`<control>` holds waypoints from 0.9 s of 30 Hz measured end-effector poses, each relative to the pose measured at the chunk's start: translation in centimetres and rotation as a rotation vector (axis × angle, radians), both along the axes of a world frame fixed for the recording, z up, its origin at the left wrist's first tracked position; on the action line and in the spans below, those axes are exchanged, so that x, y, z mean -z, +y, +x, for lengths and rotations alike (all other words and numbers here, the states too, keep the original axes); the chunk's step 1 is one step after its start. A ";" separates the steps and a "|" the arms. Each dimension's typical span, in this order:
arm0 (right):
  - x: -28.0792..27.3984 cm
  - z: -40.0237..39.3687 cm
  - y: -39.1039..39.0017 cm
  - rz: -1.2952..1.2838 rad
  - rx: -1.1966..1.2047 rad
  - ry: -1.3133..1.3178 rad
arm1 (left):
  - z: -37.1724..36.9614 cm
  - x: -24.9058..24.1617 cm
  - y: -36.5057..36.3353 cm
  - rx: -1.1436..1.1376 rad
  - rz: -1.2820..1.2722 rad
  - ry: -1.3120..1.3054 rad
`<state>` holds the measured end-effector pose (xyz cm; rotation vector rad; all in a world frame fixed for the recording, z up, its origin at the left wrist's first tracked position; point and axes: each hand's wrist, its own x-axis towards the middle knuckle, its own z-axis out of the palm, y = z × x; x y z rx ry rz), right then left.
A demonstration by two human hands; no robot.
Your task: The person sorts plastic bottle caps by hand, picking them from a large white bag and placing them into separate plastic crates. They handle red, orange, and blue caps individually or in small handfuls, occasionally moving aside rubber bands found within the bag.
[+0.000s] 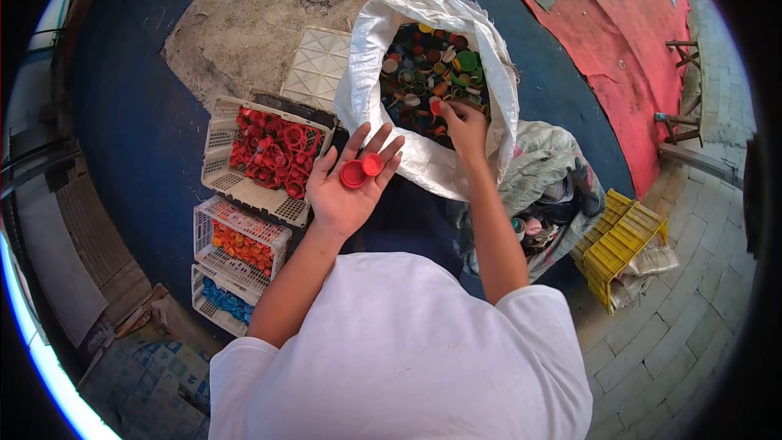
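Note:
My left hand [344, 200] is turned palm up with its fingers spread, and two red bottle caps [353, 173] rest on it, at the base of the fingers. Over the mouth of a white woven sack [432, 165], my right hand [464, 129] pinches another red bottle cap [436, 107] between thumb and fingers. Inside the sack lies a heap of mixed bottle caps [419, 73] in green, yellow, white, red and dark colours. To the left of my left hand stands a white crate [218, 143] filled with red caps [273, 151].
Below that crate are a crate of orange caps [242, 246] and a crate of blue caps [226, 301]. A second sack [542, 151] with mixed items sits at right, beside a yellow crate [621, 244]. A pale upturned crate [316, 65] lies behind.

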<state>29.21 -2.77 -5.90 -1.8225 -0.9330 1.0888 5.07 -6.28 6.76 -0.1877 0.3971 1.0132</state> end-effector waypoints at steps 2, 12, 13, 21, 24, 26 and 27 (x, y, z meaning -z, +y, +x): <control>-4.3 -1.1 -0.9 0.070 0.105 0.176 | 0.5 -0.2 0.4 0.003 0.015 0.015; -13.5 -6.8 -4.6 0.497 -0.272 -0.274 | 1.6 0.7 0.8 0.036 -0.044 -0.002; -13.9 -6.8 -4.5 0.486 -0.258 -0.284 | 1.7 0.8 0.8 0.023 -0.057 -0.006; -4.4 -2.0 1.6 0.164 -0.201 -0.139 | 0.3 1.3 0.4 -0.032 -0.054 -0.036; 2.6 -2.0 3.1 -0.044 -0.453 -0.415 | -0.3 1.7 0.0 -0.057 -0.087 -0.089; 5.2 -2.5 2.7 -0.090 -0.537 -0.520 | -0.3 1.5 -0.2 -0.063 -0.094 -0.082; 5.6 -2.7 2.8 -0.089 -0.558 -0.564 | -0.4 1.4 -0.2 -0.069 -0.095 -0.077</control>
